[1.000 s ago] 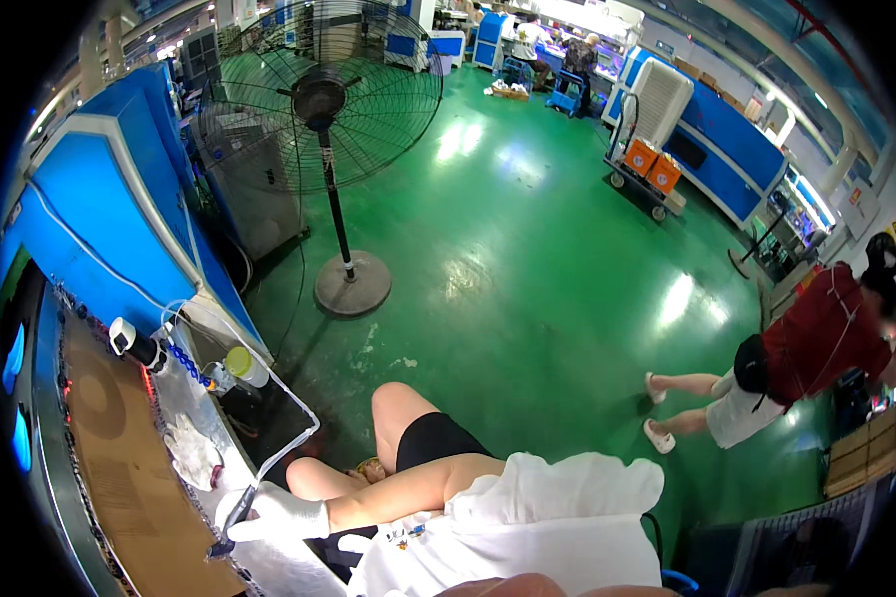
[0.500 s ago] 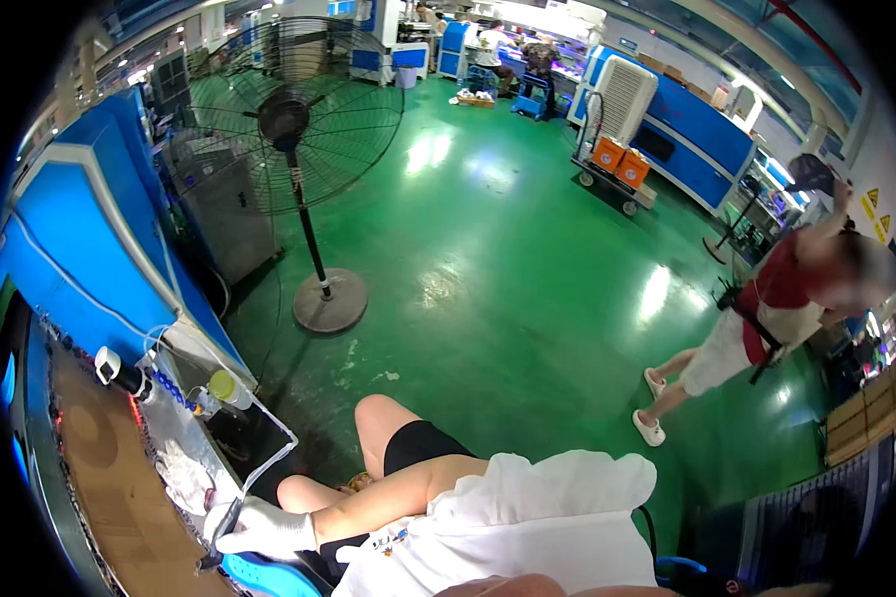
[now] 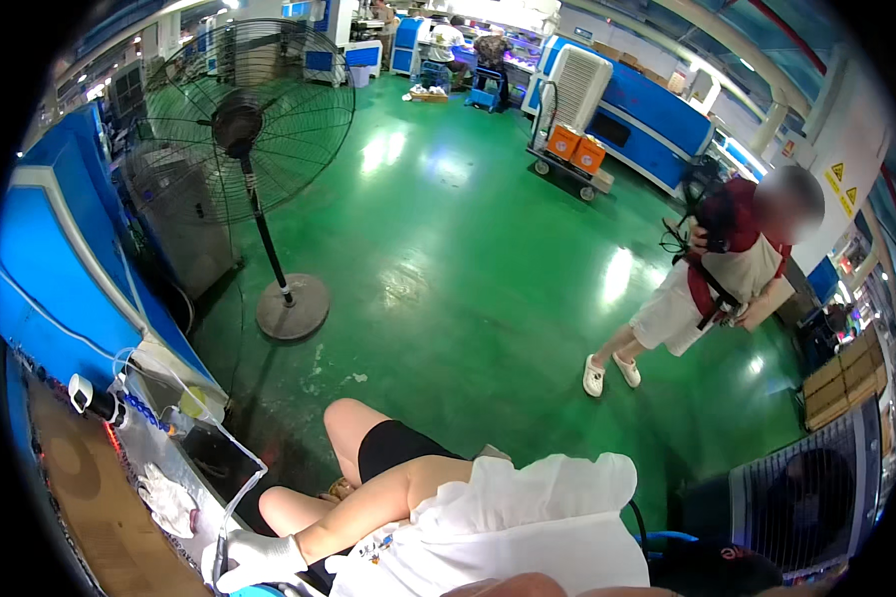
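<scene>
My right hand (image 3: 262, 559), in a white glove, reaches over my lap to the edge of the bench at the lower left. Its fingers are closed round a dark, pen-shaped tool (image 3: 220, 559). A clear hose (image 3: 246, 484) runs up from beside the tool toward the bench fittings; the joint between them is hard to make out. Just beyond the hand, a loose white glove (image 3: 167, 499) lies on the metal ledge. Brown cardboard (image 3: 95, 497) covers the bench surface on the far side of it. My left hand is outside the picture.
A black-and-white cylinder (image 3: 92, 400) and a yellow-capped bottle (image 3: 195, 403) stand by the blue machine (image 3: 55, 264). Beyond is a large pedestal fan (image 3: 294, 306). At right, a person (image 3: 742, 264) stands holding dark gear, near a cart with orange boxes (image 3: 575, 147).
My view has swung slightly right, so the surroundings sit farther left. My right hand still grips the tool at the bench edge. The person at right has lowered a raised arm and shifted stance.
</scene>
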A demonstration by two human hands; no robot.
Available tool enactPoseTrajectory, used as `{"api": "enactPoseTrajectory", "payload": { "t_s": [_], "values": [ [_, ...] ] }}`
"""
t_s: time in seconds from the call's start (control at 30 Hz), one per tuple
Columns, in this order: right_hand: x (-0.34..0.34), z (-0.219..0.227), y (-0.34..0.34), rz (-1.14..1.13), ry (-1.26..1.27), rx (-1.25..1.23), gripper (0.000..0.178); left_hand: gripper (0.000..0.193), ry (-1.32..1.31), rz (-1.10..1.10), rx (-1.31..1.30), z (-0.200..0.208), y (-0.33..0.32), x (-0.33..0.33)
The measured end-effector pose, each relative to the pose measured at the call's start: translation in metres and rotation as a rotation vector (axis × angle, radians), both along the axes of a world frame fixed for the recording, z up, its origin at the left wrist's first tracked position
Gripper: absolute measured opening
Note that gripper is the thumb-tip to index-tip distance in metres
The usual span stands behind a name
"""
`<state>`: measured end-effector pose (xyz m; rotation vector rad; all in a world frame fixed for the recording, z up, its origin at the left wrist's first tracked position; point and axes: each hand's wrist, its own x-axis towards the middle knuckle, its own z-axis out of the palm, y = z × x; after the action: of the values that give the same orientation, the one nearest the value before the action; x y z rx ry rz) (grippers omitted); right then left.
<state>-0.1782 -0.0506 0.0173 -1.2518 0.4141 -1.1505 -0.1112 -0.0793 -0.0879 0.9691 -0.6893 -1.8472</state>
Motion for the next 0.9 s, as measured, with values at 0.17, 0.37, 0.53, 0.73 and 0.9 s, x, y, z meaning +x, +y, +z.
{"api": "enactPoseTrajectory", "payload": {
  "t_s": [0.17, 0.37, 0.53, 0.73, 0.9],
  "values": [
    [-0.006, 0.002, 0.004, 0.014, 0.035, -0.02, 0.013, 0.045, 0.236, 0.026, 0.097, -0.009, 0.002, 0.003],
    [-0.005, 0.009, 0.005, 0.107, 0.093, -0.035, 0.013, 0.046, 0.48, 0.084, 0.156, -0.012, 0.011, 0.019],
    [0.01, 0.012, 0.01, 0.334, 0.072, 0.19, 0.014, 0.048, 0.715, 0.313, 0.103, 0.001, 0.083, 0.076],
    [-0.014, -0.02, -0.011, 0.22, 0.069, 0.266, 0.018, 0.058, 0.809, 0.562, -0.029, 0.003, 0.143, 0.079],
    [-0.016, 0.008, -0.016, 0.104, 0.27, 0.263, 0.017, 0.067, 0.849, 0.801, -0.205, 0.041, 0.116, 0.056]
  ]
}}
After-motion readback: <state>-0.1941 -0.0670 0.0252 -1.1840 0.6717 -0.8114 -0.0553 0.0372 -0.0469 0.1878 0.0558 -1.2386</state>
